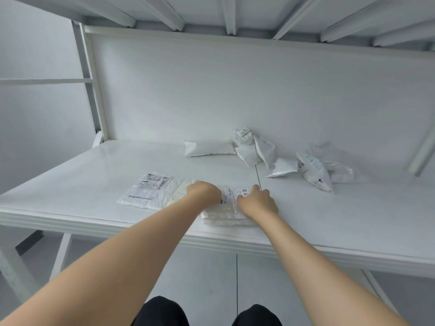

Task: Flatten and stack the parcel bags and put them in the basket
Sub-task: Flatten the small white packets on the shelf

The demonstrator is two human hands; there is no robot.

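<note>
You stand at a white workbench with a white back panel, a ribbed shelf overhead and grey floor beneath.

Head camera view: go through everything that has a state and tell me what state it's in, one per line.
Left hand: on the near bag's left end, fingers hidden.
Right hand: on the near bag's label, grip unclear.
Near bag: flat on the table, under both hands.
Left bag: flat, label up, untouched.
Back bag: puffy, not flattened.
Crumpled bags: bunched, not flattened.
Right bags: crumpled, loose heap.
</note>
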